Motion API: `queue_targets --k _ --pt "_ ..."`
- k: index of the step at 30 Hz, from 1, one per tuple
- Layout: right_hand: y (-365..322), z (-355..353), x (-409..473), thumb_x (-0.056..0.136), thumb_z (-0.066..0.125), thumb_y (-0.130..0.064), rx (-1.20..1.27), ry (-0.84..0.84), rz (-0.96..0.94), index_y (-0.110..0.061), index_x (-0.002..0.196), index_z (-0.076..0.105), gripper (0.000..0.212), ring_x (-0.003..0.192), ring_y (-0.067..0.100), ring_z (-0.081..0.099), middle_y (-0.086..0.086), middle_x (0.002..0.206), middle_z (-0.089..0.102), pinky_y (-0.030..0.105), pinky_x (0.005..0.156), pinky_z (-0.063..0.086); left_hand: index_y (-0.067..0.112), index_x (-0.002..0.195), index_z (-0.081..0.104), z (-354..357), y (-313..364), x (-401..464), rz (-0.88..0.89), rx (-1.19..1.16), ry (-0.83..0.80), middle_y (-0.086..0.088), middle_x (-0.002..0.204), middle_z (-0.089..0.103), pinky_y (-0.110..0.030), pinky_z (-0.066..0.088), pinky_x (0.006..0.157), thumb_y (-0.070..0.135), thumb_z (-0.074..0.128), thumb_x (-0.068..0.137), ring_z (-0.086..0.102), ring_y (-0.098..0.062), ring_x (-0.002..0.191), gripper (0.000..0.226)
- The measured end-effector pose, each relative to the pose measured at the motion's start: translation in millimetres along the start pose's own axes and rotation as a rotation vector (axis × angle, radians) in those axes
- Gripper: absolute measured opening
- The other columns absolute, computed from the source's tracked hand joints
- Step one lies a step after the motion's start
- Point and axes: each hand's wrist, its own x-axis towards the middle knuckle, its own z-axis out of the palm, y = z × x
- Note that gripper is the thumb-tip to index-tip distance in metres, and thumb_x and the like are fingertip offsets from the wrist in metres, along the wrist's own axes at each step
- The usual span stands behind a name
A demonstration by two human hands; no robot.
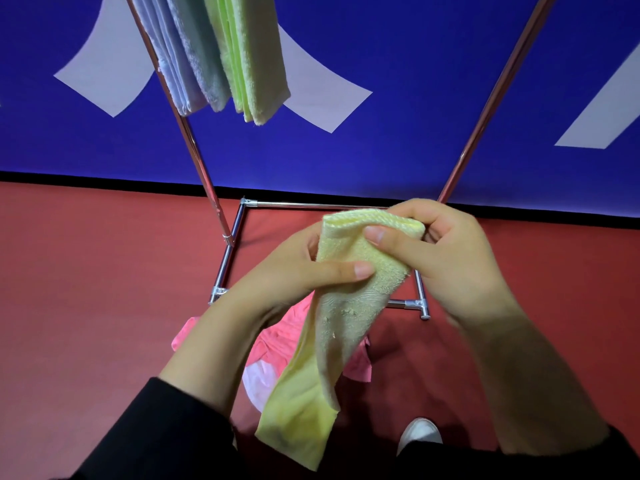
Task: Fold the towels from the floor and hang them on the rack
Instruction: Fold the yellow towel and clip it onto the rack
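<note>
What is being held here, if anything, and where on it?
A yellow towel, gripped at its folded top end by the left hand and right hand; the rest hangs down.

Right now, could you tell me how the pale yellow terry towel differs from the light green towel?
The pale yellow terry towel is gripped by the left hand and right hand, partly folded; the light green towel hangs folded on the metal rack, untouched. Both are terry cloth.

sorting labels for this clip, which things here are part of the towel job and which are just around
Job: yellow towel held by left hand and right hand; pink towel on floor; rack; hung towels.
Around: white shoe; blue wall.
</note>
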Motion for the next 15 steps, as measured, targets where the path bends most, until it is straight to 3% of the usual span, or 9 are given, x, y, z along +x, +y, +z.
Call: queue_targets --k 4,8,10,12,15 --pt "-14 0 -7 0.075 0.078 -0.012 0.029 0.035 -0.021 -0.007 0.079 0.068 0.012 0.071 0.02 0.06 0.013 0.074 0.065 0.033 0.064 0.049 0.011 0.119 0.064 9 -12 -8 -0.13 0.018 0.035 -0.011 0.12 0.067 -0.043 0.048 0.101 0.016 0.076 0.075 0.062 -0.026 0.115 0.046" --pt "-37 -3 -13 0.078 0.074 -0.01 0.042 0.09 -0.054 -0.007 0.079 0.067 0.008 0.068 0.017 0.059 0.007 0.072 0.063 0.025 0.058 0.046 0.01 0.109 0.069 22 -16 -15 -0.215 -0.007 0.046 -0.01 0.117 0.069 -0.033 0.051 0.096 0.021 0.073 0.074 0.064 -0.023 0.111 0.038" --pt "-48 -6 -15 0.079 0.074 -0.011 0.039 0.109 -0.073 -0.008 0.079 0.067 0.008 0.068 0.017 0.059 0.007 0.072 0.063 0.027 0.058 0.046 0.01 0.107 0.069 26 -13 -21 -0.276 -0.083 -0.02 -0.012 0.117 0.068 -0.028 0.053 0.092 0.022 0.078 0.076 0.065 -0.02 0.106 0.036" --pt "-55 -8 -18 0.079 0.074 -0.011 0.051 0.122 -0.079 -0.01 0.078 0.067 0.007 0.068 0.018 0.06 0.007 0.073 0.064 0.028 0.059 0.047 0.012 0.104 0.073 26 -9 -29 -0.381 -0.162 -0.145 -0.009 0.115 0.07 -0.024 0.053 0.089 0.031 0.082 0.065 0.066 -0.015 0.105 0.044" --pt "-61 -11 -21 0.079 0.074 -0.011 0.053 0.126 -0.085 -0.01 0.079 0.067 0.007 0.07 0.017 0.063 0.005 0.074 0.066 0.028 0.062 0.05 0.02 0.091 0.08 25 -4 -43 -0.518 -0.202 -0.349 0.002 0.102 0.074 -0.02 0.054 0.084 0.033 0.084 0.054 0.069 -0.007 0.097 0.039"
